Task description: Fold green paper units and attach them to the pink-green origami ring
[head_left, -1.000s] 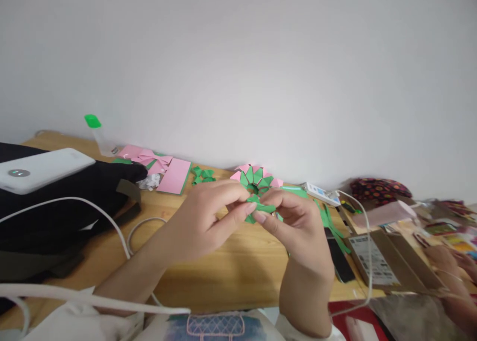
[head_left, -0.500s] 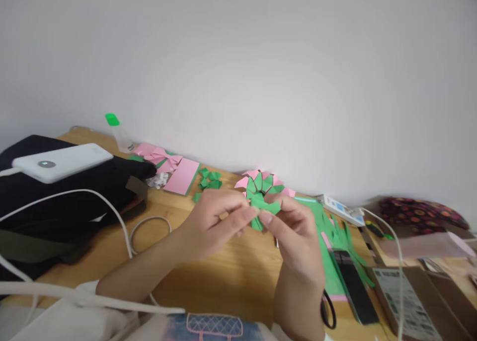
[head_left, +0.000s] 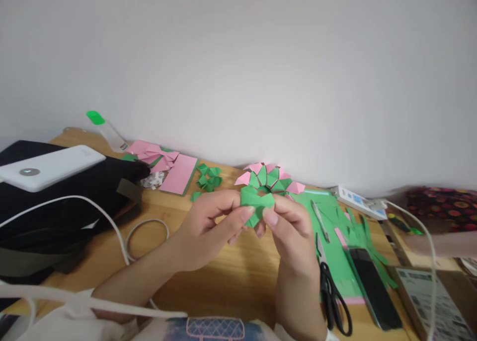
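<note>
Between my two hands is a small folded piece of green paper, held up above the table in the head view. My left hand pinches its left side between thumb and fingers. On its right side, my right hand grips it the same way. Just behind it, against the wall, stands a ring of pink and green folded paper, partly covered by the piece I hold. Several small folded green pieces lie on the table beyond my left hand.
At the right are black scissors, a craft knife, green paper sheets, a phone and a power strip. Pink paper, a glue bottle, a black bag and a white power bank lie left.
The green piece has been turned in my fingers and now shows a broader folded face. My view has shifted slightly, bringing the scissors and craft knife into sight.
</note>
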Available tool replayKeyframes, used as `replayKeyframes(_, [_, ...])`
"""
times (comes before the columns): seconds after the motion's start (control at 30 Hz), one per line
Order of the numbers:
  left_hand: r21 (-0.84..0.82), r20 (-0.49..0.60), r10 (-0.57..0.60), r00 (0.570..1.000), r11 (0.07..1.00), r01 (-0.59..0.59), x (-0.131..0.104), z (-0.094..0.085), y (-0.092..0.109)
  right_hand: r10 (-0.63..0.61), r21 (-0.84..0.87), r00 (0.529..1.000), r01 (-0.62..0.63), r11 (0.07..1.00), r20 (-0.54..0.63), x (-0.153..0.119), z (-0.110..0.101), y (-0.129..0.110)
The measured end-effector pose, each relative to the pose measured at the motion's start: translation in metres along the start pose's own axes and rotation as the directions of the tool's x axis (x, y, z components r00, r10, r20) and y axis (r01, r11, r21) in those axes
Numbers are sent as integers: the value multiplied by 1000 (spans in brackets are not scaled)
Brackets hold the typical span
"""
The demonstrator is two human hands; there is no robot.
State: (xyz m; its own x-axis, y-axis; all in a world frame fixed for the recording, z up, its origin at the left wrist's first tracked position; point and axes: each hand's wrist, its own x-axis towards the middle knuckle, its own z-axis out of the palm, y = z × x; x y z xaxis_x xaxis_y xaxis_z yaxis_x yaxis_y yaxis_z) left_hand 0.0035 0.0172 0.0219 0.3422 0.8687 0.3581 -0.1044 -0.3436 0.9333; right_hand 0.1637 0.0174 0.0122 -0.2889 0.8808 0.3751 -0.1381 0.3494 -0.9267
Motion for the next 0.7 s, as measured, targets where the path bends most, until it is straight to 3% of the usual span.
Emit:
replayKeyframes(0.1, [-10,-40,8,999,1000,-8,1,2,-2,5,77,997,-11,997,79,3,1,-1])
replayKeyframes(0.23, [-51,-80,-21,997,999,17,1,4,-7,9,154,996,-22,988,87,5,6,-1])
replayKeyframes(0.43, [-239,-2,-151,989,960,146,-2,4,-9,30,267,993,-60,962,116,2,10,8])
replayKeyframes(0.7, [-119,-4,-2,1000,993,2,0,2,-5,-32,302,998,16,953,48,3,17,7])
